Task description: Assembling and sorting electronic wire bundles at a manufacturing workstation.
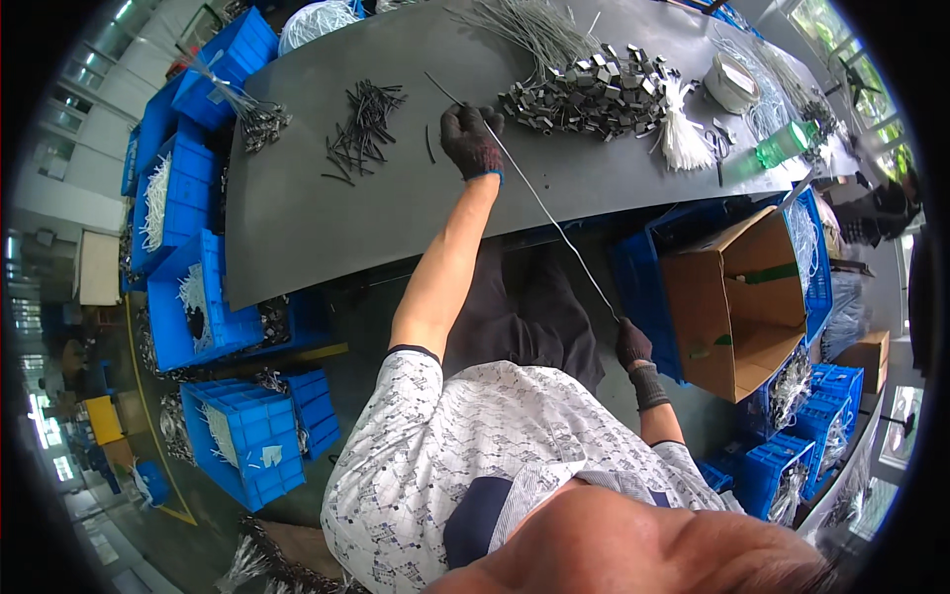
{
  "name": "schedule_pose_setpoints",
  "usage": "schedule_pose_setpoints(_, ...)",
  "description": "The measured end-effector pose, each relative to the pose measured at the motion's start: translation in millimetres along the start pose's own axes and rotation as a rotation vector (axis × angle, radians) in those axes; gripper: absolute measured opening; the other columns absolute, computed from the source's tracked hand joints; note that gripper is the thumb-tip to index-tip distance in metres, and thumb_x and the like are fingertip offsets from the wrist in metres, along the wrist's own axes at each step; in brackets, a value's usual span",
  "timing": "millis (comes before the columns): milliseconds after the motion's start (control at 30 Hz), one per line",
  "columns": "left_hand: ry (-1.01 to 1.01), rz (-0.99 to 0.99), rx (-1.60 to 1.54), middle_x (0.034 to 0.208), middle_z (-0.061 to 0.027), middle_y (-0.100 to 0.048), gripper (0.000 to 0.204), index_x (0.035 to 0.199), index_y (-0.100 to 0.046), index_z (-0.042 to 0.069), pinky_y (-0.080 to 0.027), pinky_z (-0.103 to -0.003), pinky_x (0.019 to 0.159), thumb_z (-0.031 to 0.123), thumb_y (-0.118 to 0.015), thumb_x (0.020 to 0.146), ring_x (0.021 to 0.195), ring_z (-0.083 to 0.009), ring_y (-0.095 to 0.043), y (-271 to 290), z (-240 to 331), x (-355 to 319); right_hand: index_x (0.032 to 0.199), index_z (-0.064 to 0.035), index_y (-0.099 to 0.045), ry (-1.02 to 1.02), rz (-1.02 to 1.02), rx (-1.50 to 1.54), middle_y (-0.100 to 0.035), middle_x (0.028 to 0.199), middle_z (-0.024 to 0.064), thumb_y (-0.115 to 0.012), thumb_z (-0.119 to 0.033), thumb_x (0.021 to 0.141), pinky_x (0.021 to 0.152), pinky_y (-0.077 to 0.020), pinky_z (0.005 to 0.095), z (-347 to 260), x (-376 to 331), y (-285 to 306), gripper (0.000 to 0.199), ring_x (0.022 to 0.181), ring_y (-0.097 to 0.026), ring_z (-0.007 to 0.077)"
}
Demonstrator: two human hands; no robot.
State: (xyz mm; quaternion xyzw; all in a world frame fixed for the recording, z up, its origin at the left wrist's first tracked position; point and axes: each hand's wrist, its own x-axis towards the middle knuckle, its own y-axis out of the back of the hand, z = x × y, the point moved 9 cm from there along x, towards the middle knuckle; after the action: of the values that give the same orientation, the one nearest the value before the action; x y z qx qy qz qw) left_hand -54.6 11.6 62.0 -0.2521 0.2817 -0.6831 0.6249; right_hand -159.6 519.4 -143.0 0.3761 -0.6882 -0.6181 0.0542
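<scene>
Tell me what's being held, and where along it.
A thin pale cord: the left hand grips it near its upper end, the right hand at its lower visible end.

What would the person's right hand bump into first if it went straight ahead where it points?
Leaving aside the thin cord it holds, the right hand would probably meet the near edge of the grey table. Depth is unclear, though; it might pass under or over.
</scene>
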Motion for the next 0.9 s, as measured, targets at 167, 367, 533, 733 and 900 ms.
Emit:
schedule_pose_setpoints(167, 0.311, -0.338, 0.364, 0.078, -0.0076, -0.069, 0.014, 0.098, -0.065, 0.002, -0.06, -0.035, 0.064, 0.016, -0.065, 0.095, 0.068, -0.0177, -0.069, -10.3, -27.4, -24.2, 0.12, -0.0126, -0.06, 0.016, 0.025, 0.072, -0.068, 0.106, 0.0249, -0.046, -0.024, 0.099, 0.082, -0.0522, 0.0506, -4.6, 3.8, -3.7, 0.028, 0.102, -0.065, 0.0453)
schedule_pose_setpoints(367, 0.472, -0.622, 0.523, 0.077, -0.0075, -0.071, 0.02, 0.089, -0.071, 0.0, -0.06, -0.03, 0.064, 0.02, -0.07, 0.093, 0.064, -0.0154, -0.068, -15.8, -70.7, -78.2, 0.118, -0.009, -0.067, 0.217, -0.067, 0.112, -0.073, 0.104, 0.0187, -0.055, -0.022, 0.098, 0.082, -0.0531, 0.0426, 23.8, 24.5, -40.8, 0.027, 0.097, -0.07, 0.0331)
schedule_pose_setpoints(533, 0.491, -0.539, 0.482, 0.08, -0.009, -0.072, 0.025, 0.093, -0.071, -0.002, -0.06, -0.03, 0.067, 0.023, -0.071, 0.093, 0.069, -0.0154, -0.07, 5.1, -61.1, -126.7, 0.108, -0.0024, -0.065, 0.358, 0.041, 1.131, -0.066, 0.09, 0.0039, -0.062, -0.013, 0.093, 0.069, -0.0509, 0.0297, -180.6, 41.8, 107.1, 0.019, 0.078, -0.062, 0.0153)
schedule_pose_setpoints(733, 0.117, -0.697, 0.756, 0.067, -0.0127, -0.067, 0.029, 0.078, -0.068, -0.002, -0.047, -0.036, 0.058, 0.024, -0.069, 0.092, 0.06, -0.0147, -0.062, 10.9, -38.6, -148.6, 0.107, -0.0057, -0.066, 0.678, 0.605, 0.478, -0.069, 0.098, 0.021, -0.066, -0.017, 0.083, 0.077, -0.0536, 0.0434, -241.5, 44.7, 172.8, 0.027, 0.095, -0.067, 0.0405)
schedule_pose_setpoints(900, 0.103, -0.846, 0.953, 0.07, -0.0065, -0.071, 0.03, 0.088, -0.072, -0.002, -0.05, -0.033, 0.064, 0.027, -0.068, 0.093, 0.065, -0.0112, -0.061, 24.4, -30.6, -157.9, 0.112, -0.0043, -0.066, 0.553, 0.38, 0.449, -0.07, 0.097, 0.0229, -0.067, -0.018, 0.079, 0.081, -0.0542, 0.0445, -253.1, 60.7, 134.3, 0.036, 0.099, -0.066, 0.0427)
